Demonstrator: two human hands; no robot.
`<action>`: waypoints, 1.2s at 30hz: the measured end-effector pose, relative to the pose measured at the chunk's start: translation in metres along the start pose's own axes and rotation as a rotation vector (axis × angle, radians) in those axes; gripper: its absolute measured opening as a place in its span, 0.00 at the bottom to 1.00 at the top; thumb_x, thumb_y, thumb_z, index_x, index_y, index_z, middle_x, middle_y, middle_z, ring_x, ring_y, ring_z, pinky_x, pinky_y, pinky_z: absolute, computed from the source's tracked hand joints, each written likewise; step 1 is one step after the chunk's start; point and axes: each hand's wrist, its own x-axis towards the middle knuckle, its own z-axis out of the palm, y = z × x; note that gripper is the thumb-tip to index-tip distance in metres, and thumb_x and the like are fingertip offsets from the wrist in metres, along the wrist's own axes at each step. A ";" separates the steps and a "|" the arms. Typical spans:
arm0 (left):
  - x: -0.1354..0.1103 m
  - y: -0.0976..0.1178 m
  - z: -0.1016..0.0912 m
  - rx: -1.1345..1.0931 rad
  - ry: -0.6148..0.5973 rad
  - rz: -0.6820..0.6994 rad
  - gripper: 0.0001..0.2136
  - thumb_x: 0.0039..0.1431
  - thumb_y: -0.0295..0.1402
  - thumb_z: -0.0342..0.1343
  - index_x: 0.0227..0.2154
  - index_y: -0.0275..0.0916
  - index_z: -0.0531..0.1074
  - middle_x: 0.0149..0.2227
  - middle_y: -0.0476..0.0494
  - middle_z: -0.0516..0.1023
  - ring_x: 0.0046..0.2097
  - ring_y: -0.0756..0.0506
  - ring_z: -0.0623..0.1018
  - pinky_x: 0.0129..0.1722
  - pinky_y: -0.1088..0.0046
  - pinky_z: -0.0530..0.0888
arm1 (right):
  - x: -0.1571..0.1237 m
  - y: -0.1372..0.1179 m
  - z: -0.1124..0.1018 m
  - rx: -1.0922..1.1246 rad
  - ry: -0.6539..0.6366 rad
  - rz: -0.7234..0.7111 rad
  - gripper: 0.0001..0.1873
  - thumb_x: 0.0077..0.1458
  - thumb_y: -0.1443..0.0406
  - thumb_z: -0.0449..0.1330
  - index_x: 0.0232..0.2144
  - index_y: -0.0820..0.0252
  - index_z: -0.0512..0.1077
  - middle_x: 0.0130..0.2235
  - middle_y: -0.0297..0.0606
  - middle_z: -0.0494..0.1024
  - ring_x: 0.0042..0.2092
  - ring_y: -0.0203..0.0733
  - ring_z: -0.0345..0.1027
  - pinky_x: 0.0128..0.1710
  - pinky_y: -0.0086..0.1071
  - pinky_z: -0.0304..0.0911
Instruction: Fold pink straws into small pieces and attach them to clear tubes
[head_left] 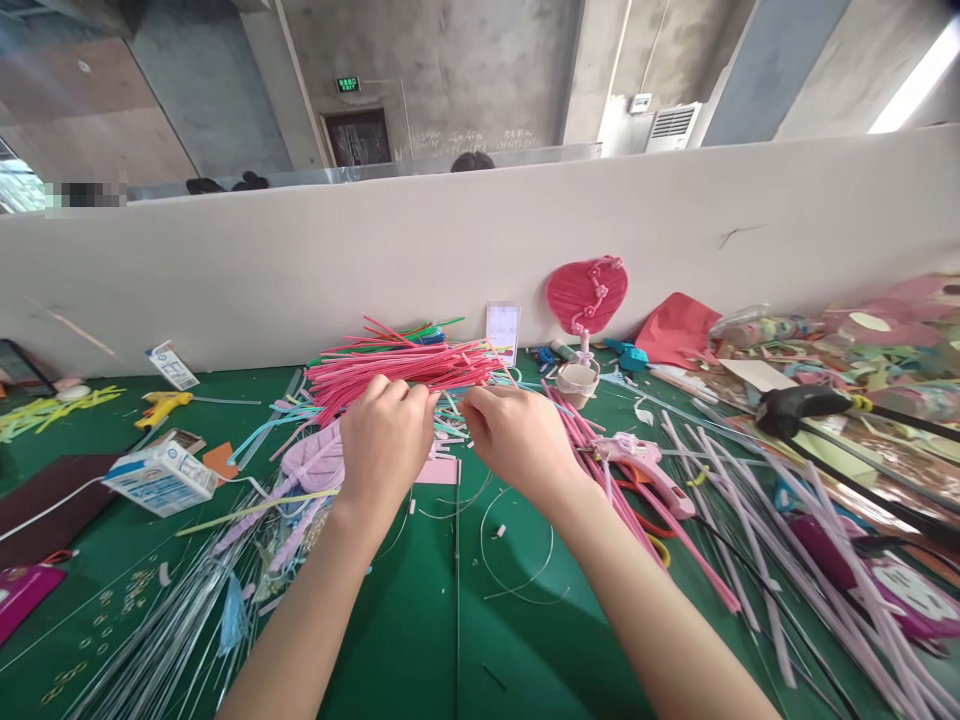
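Note:
My left hand (390, 430) is closed in a pinch, knuckles up, above the middle of the green table. Close on its right, my right hand (517, 430) is also closed, its thumb side toward the left one. Whatever the fingers hold is too thin or hidden to make out. Behind both hands lies a heap of red and pink pipe cleaners (405, 368). A lilac leaf-shaped piece (313, 458) lies left of my left wrist. Below the hands are a loop of thin clear wire (553, 545) and a pink card (439, 471).
A pink glue gun (649, 470) and lilac pipe cleaners (750, 530) lie at right. At left are a yellow glue gun (161, 408), a white-and-blue box (161, 478) and thin wires (180, 600). A red fan (587, 296) and a phone (502, 330) stand by the white partition (375, 260).

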 end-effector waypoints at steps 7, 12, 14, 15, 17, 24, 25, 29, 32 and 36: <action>0.001 0.000 0.003 0.036 0.056 0.128 0.16 0.64 0.32 0.51 0.20 0.39 0.70 0.21 0.43 0.71 0.29 0.44 0.70 0.24 0.69 0.59 | 0.000 0.002 0.003 -0.009 -0.007 -0.003 0.11 0.58 0.70 0.53 0.24 0.60 0.69 0.25 0.37 0.76 0.26 0.37 0.66 0.24 0.30 0.43; 0.000 -0.005 0.006 0.047 0.087 0.029 0.16 0.63 0.32 0.52 0.19 0.39 0.70 0.20 0.44 0.71 0.28 0.44 0.70 0.22 0.70 0.59 | 0.000 -0.001 0.000 0.019 0.001 0.008 0.11 0.59 0.69 0.52 0.26 0.60 0.70 0.25 0.37 0.76 0.26 0.36 0.66 0.25 0.29 0.43; 0.000 -0.008 0.008 0.049 0.094 0.004 0.17 0.63 0.33 0.52 0.18 0.39 0.70 0.20 0.44 0.71 0.28 0.44 0.70 0.23 0.70 0.60 | -0.001 0.000 -0.001 0.022 0.001 0.011 0.11 0.59 0.69 0.52 0.26 0.60 0.70 0.25 0.36 0.76 0.26 0.36 0.66 0.25 0.29 0.44; 0.000 -0.009 0.009 0.049 0.096 0.008 0.16 0.63 0.33 0.52 0.18 0.38 0.70 0.20 0.44 0.72 0.28 0.44 0.71 0.24 0.69 0.60 | 0.000 0.000 -0.001 0.020 -0.002 0.012 0.11 0.59 0.69 0.52 0.26 0.60 0.70 0.25 0.36 0.76 0.26 0.36 0.66 0.24 0.29 0.43; 0.000 -0.010 0.011 0.030 0.098 0.040 0.14 0.63 0.32 0.52 0.22 0.38 0.73 0.23 0.43 0.75 0.31 0.43 0.72 0.26 0.69 0.62 | 0.000 0.001 0.000 0.015 -0.008 0.011 0.11 0.59 0.69 0.52 0.25 0.60 0.70 0.25 0.37 0.76 0.26 0.36 0.66 0.24 0.30 0.43; -0.002 -0.009 0.013 -0.001 0.058 0.102 0.14 0.64 0.33 0.51 0.24 0.37 0.74 0.23 0.43 0.75 0.33 0.43 0.72 0.29 0.69 0.64 | 0.000 0.003 0.005 0.032 -0.027 0.002 0.11 0.58 0.69 0.52 0.25 0.60 0.69 0.25 0.36 0.76 0.26 0.36 0.66 0.25 0.29 0.44; -0.002 -0.008 0.013 0.001 0.052 0.081 0.15 0.64 0.33 0.51 0.22 0.37 0.73 0.22 0.43 0.74 0.33 0.43 0.72 0.29 0.69 0.64 | 0.000 0.003 0.005 0.036 -0.023 0.003 0.11 0.59 0.69 0.52 0.25 0.60 0.69 0.25 0.36 0.76 0.26 0.36 0.66 0.25 0.29 0.44; -0.001 -0.008 0.013 -0.001 0.057 0.007 0.16 0.64 0.34 0.51 0.20 0.37 0.72 0.22 0.44 0.75 0.33 0.43 0.72 0.29 0.69 0.64 | 0.001 0.003 0.004 0.055 -0.010 0.014 0.11 0.59 0.68 0.52 0.25 0.60 0.70 0.25 0.36 0.76 0.26 0.35 0.65 0.25 0.29 0.44; 0.000 -0.009 0.014 0.011 0.054 0.026 0.15 0.64 0.33 0.51 0.22 0.37 0.73 0.23 0.44 0.76 0.34 0.43 0.73 0.30 0.68 0.64 | 0.002 0.004 0.004 0.047 -0.011 0.028 0.11 0.59 0.68 0.53 0.25 0.60 0.70 0.26 0.36 0.76 0.26 0.36 0.66 0.25 0.29 0.44; 0.000 -0.010 0.017 0.008 0.036 0.149 0.12 0.64 0.33 0.51 0.27 0.37 0.75 0.27 0.43 0.78 0.37 0.42 0.74 0.34 0.67 0.65 | 0.001 0.005 0.007 0.030 -0.020 0.034 0.11 0.58 0.69 0.53 0.25 0.60 0.70 0.26 0.37 0.76 0.26 0.36 0.66 0.25 0.30 0.44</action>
